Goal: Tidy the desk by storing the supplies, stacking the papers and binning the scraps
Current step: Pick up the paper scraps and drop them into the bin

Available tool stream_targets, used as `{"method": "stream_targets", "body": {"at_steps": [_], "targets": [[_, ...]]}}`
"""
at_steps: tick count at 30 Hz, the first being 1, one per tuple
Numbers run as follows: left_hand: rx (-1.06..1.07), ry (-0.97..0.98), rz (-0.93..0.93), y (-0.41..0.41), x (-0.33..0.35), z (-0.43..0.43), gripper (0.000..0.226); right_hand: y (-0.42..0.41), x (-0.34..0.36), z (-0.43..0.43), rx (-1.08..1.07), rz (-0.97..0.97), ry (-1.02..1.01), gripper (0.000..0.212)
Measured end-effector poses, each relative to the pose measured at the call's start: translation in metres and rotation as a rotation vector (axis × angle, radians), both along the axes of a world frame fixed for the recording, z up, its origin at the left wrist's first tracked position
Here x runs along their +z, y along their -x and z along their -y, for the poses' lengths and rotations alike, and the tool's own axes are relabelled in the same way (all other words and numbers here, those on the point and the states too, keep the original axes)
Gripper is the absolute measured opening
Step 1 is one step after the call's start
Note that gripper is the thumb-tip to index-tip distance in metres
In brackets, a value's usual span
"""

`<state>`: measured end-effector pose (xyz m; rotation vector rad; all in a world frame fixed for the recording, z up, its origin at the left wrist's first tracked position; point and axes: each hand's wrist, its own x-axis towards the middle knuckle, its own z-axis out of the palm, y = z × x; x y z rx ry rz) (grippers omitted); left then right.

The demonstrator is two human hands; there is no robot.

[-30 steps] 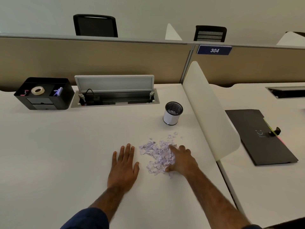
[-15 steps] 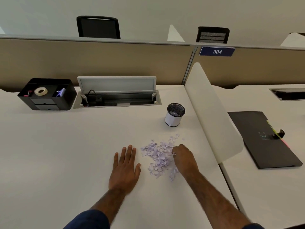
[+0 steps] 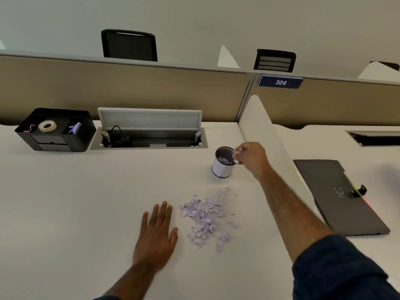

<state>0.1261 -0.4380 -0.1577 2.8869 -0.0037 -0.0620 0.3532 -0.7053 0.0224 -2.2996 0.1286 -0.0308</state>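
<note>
right hand [image 3: 251, 158] fingers pinch paper scraps [image 3: 237, 153] over the small bin [image 3: 223, 167]; left hand [image 3: 157, 234] lies flat, fingers straight, on the worktop [image 3: 75, 202].

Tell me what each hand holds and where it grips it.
The right hand pinches a clump of paper scraps at its fingertips, over the rim of the small bin. The left hand lies flat on the desk, holding nothing.

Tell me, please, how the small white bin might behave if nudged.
The small bin looks light and taller than wide, so a knock from the right hand could tip it. Being round, it would likely roll once down, spilling its scraps.
</note>
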Motion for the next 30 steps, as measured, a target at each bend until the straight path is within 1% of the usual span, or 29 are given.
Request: {"method": "stream_targets", "body": {"at_steps": [3, 7, 10, 13, 16, 17, 19, 21, 23, 25, 27, 30], "targets": [[-0.003, -0.011, -0.009, -0.001, -0.001, -0.001, 0.072, -0.031, -0.005, -0.008, 0.039, -0.018, 0.105, 0.007], [-0.002, -0.002, -0.001, -0.001, -0.003, -0.001, 0.072, -0.052, -0.021, -0.02, 0.116, -0.051, 0.317, 0.009], [0.002, -0.011, 0.003, -0.001, -0.003, -0.001, 0.072, -0.056, -0.031, -0.028, 0.13, -0.101, 0.341, 0.009], [0.003, -0.01, -0.003, -0.001, -0.002, -0.001, 0.072, -0.058, -0.033, -0.034, 0.142, -0.135, 0.342, 0.013], [0.006, -0.017, -0.016, -0.001, -0.001, -0.001, 0.072, -0.057, -0.029, -0.034, 0.128, -0.066, 0.413, 0.009], [0.005, -0.016, -0.015, -0.001, -0.001, -0.001, 0.072, -0.055, -0.026, -0.032, 0.106, -0.024, 0.428, 0.014], [0.001, -0.014, -0.017, -0.001, -0.001, 0.0, 0.072, -0.049, -0.019, -0.03, 0.065, 0.053, 0.408, 0.018], [0.003, -0.006, -0.017, -0.001, 0.0, -0.001, 0.071, -0.035, -0.011, -0.032, 0.056, 0.142, 0.287, 0.013], [0.001, -0.008, -0.019, 0.0, 0.001, -0.001, 0.071, -0.012, -0.007, -0.039, 0.106, 0.217, 0.131, 0.008], [-0.004, -0.003, -0.029, 0.0, 0.001, -0.001, 0.071, 0.015, -0.017, -0.043, 0.221, 0.231, 0.054, 0.005], [-0.003, 0.007, -0.025, 0.0, 0.002, -0.001, 0.071, 0.04, -0.04, -0.041, 0.289, 0.153, 0.089, 0.005], [-0.003, 0.01, -0.027, -0.001, 0.004, 0.0, 0.071, 0.059, -0.08, -0.027, 0.194, 0.035, 0.287, 0.012]]}}
